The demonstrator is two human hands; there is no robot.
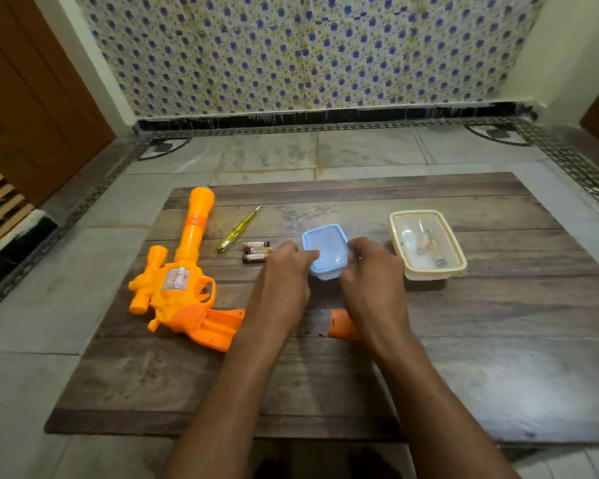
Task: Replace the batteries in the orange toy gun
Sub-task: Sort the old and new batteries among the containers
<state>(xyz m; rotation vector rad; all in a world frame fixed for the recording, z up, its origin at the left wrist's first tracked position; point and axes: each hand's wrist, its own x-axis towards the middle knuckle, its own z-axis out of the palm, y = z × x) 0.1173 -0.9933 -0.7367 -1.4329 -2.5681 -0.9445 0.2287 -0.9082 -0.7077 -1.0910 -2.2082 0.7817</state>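
While my left hand (284,271) and right hand (370,271) curl round its two sides, the small blue box (325,248) sits mid-board: a soft-cornered rectangle of translucent plastic, lid on, contents not discernible.

Orange toy gun (180,281): glossy moulded plastic, lying flat at the left of the wood-grain board (464,340). Long round barrel pointing away from me, scope along its left side, pale sticker on the body, darker orange grip showing open channels.

Batteries (256,252): three dark cylinders with banded labels, side by side, between gun and box.

Screwdriver (238,229): clear yellow handle, thin metal shaft, just beyond the batteries.

Orange cover piece (339,323): partly hidden under my right wrist.

Cream-rimmed box (427,245): clear lid, right of my hands. Small items inside, blurred, unidentifiable.
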